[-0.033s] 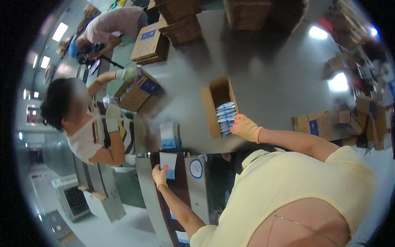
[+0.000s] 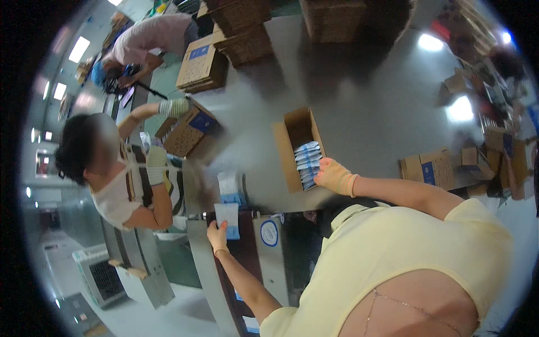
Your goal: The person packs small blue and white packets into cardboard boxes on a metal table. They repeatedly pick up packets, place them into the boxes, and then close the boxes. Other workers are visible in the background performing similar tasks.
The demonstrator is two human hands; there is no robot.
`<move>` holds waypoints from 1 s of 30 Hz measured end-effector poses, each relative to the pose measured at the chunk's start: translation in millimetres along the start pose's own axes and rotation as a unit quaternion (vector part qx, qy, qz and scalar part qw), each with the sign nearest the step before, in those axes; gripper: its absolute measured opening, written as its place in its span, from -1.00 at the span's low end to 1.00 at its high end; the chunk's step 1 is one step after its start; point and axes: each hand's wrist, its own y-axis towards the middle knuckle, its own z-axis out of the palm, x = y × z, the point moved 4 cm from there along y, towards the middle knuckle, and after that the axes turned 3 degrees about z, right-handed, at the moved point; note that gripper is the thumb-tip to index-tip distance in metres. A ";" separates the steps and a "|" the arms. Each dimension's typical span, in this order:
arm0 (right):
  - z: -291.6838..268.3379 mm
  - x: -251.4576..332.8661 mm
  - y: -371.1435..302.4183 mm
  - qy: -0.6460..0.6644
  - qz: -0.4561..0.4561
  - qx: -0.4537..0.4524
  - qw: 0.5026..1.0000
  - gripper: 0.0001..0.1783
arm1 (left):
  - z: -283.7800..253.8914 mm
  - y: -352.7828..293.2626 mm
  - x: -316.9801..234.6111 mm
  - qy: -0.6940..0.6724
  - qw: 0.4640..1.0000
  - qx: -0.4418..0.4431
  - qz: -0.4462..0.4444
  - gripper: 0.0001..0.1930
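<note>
My left hand [image 2: 218,237], in a fingerless orange glove, reaches over a dark conveyor belt [image 2: 245,264]. Its thumb touches the near left edge of a flat white-and-blue packet [image 2: 227,216], with the fingers held apart. Just past the belt's end lie more white-and-blue packets [image 2: 231,185] on the metal table. An open cardboard box [image 2: 296,132] stands in front of me, a row of packets [image 2: 307,160] upright in its near part. My right hand [image 2: 335,177], gloved alike, has its fingers curled against the row's right side at the box edge.
At the left, a co-worker in striped gloves [image 2: 173,108] handles another carton [image 2: 190,132]. Flattened cartons [image 2: 202,63] are stacked beyond it, with brown stacks [image 2: 244,42] farther back. More cartons [image 2: 428,169] sit at the right. Another person [image 2: 154,36] bends over at the far left.
The packet by my left hand has slid forward to the belt's far end, near the packets on the table. My left hand has moved slightly forward with it. My right hand looks nearly unmoved.
</note>
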 end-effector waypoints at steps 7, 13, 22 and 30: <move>-3.6 -4.3 -4.0 0.018 0.020 -0.038 0.999 -0.94 | 53.7 96.8 -101.3 0.091 0.985 0.140 -0.050 -0.39; 8.2 -10.3 -18.7 0.039 0.036 -0.093 0.994 -0.93 | 130.3 71.1 -224.2 0.271 0.934 0.120 0.202 -0.56; 20.7 -0.3 -13.9 0.023 0.041 -0.077 0.996 -0.98 | 151.3 56.4 -267.0 0.112 0.979 0.034 0.164 -0.43; 14.1 2.4 -8.2 0.008 0.020 -0.062 0.998 -0.93 | 123.8 60.2 -330.0 -0.414 0.822 0.173 0.349 -0.43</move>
